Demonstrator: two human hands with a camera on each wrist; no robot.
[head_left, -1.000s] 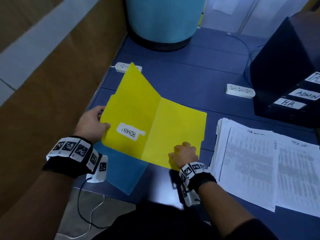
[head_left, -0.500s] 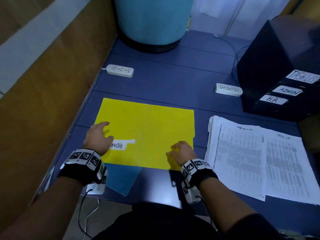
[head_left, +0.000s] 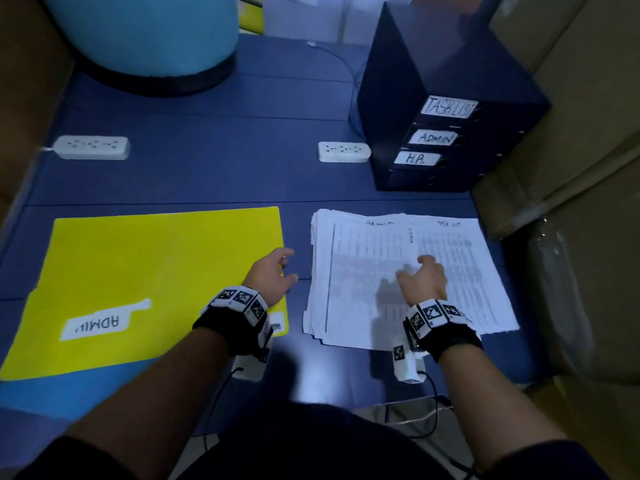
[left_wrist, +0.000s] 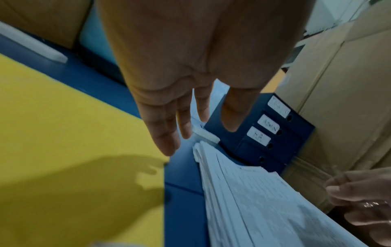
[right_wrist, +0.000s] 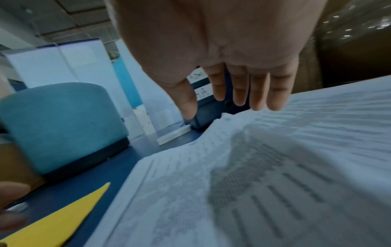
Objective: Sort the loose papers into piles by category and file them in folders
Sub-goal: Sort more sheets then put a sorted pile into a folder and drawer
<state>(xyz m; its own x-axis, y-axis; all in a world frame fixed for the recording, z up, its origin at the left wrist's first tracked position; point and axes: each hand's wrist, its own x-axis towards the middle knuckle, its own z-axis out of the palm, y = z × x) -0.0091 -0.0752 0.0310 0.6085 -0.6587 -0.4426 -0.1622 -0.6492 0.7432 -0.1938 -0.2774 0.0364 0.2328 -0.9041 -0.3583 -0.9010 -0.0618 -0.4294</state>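
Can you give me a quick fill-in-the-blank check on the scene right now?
1. The yellow folder lying open on the desk carries a label reading ____.
2. The right hand hovers over the stack of ____.
3. The bottom label on the drawer unit reads ____.
4. The left hand holds ____.

Missing words: ADMIN; papers; H.R.; nothing

I see black wristbands point(head_left: 446, 332) ringed with white square-code tags, white camera modules point(head_left: 407, 363) trailing black cables, dark sleeves.
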